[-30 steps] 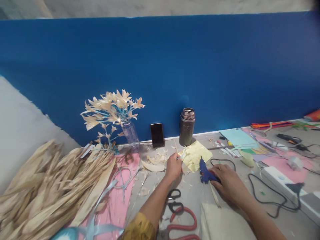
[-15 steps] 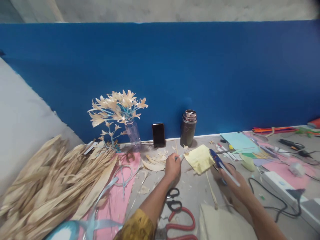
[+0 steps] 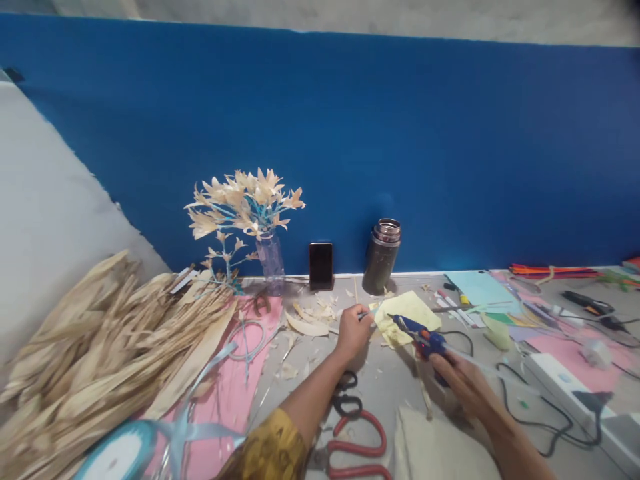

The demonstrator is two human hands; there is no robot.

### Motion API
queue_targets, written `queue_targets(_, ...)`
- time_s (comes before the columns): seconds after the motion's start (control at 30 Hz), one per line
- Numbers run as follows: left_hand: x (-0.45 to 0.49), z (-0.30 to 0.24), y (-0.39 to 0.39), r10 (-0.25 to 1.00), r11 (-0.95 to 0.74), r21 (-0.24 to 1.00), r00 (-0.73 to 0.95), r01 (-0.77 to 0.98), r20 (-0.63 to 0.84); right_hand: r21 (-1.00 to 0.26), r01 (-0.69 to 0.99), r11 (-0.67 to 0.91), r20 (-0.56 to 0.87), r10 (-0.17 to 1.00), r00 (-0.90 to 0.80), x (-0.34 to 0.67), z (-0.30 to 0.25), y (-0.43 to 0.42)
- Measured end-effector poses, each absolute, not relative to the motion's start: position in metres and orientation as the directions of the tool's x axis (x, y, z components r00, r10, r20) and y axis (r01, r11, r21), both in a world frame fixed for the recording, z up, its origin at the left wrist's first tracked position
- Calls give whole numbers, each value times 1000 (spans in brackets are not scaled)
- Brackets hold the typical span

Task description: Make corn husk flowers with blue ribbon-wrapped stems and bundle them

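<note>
My right hand (image 3: 457,380) is wrapped round a blue hot glue gun (image 3: 417,332). A translucent glue stick sticks out of its back, and its nozzle points left over a crumpled yellow paper (image 3: 407,310). To the left of the gun, the fingers of my left hand (image 3: 354,333) pinch a thin light-blue strip (image 3: 369,314) just beside the paper's edge. Most of that strip is hidden by the fingers. Dried husk scraps (image 3: 310,323) lie left of this hand. Below it are black-handled scissors (image 3: 346,400) and larger red-handled scissors (image 3: 357,447).
Dried husks (image 3: 100,347) are heaped at left by a blue ribbon roll (image 3: 117,453). Along the blue wall stand a vase (image 3: 271,260) of husk flowers (image 3: 245,200), a phone (image 3: 321,267) and an uncapped flask (image 3: 383,260). A power strip (image 3: 565,373) with black cables lies at right.
The glue gun has moved left and tilted flatter, bringing its nozzle over the yellow paper towards my left hand. The view has shifted slightly.
</note>
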State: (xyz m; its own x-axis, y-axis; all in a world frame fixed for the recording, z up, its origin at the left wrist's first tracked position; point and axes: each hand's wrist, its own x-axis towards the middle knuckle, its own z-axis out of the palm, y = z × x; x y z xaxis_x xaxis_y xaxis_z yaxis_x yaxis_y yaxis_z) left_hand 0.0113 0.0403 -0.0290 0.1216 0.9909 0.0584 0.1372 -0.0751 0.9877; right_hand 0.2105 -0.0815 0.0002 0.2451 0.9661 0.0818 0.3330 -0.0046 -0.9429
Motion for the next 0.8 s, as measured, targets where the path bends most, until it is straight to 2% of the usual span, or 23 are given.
queue_targets(0.13,14,-33,40,989,-80,990,135,113,65,-922,387,-31,34,987,159,204,-3,-82)
queue_targets(0.37,17,-32,35,983,-87,993,167,74,74,-875,484,-33,50,986,158,203,0,-81)
queue_targets(0.8,16,-27,31,986,-54,997,163,48,45,-836,547,-53,16,993,120,209,-11,-78)
